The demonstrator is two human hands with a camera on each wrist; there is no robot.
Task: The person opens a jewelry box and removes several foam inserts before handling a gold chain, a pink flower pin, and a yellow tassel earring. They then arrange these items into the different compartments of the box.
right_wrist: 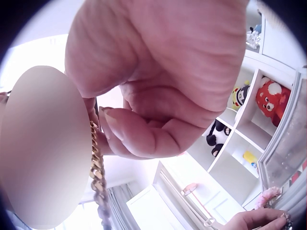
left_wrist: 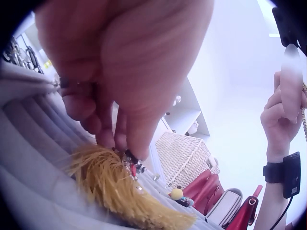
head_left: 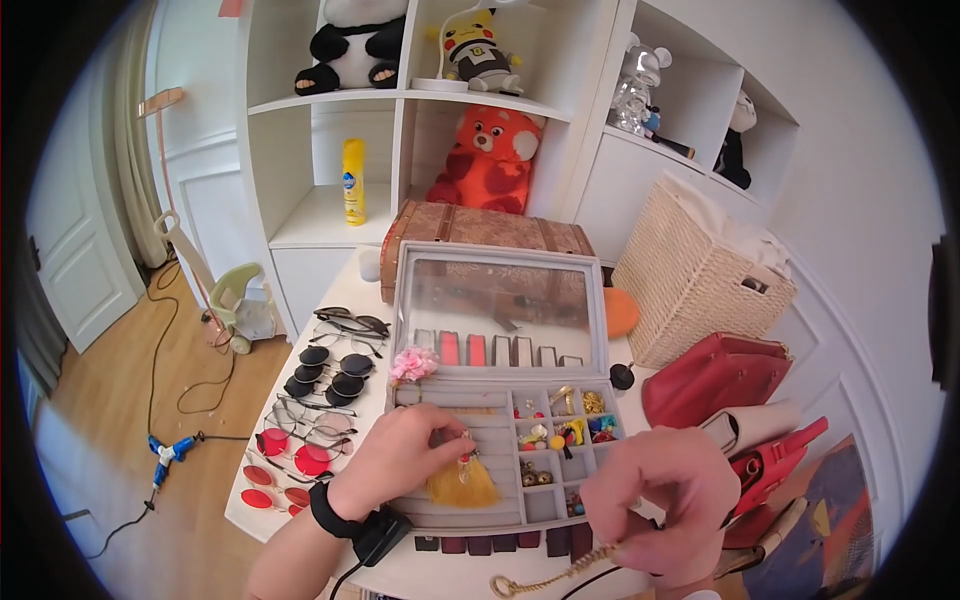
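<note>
My left hand (head_left: 395,462) is over the ridged grey section of an open jewelry box (head_left: 440,519). Its thumb and fingers pinch the beaded top of a yellow tassel earring (head_left: 463,484), whose fringe spreads over the padded ridges in the left wrist view. Off the box's front right corner, my right hand (head_left: 668,500) is raised and pinches a gold chain bracelet (head_left: 560,571). The chain hangs from the fingertips, with a ring at its free end. Small compartments (head_left: 540,503) right of the tassel hold rings, beads and colorful trinkets.
Glasses and sunglasses (head_left: 345,385) line the table's left side. A pink flower (head_left: 413,364) sits at the box's left hinge. Behind the glass lid (head_left: 500,285) stands a brown patterned chest (head_left: 490,225). Red handbags (head_left: 715,380) and a woven basket (head_left: 690,280) stand to the right.
</note>
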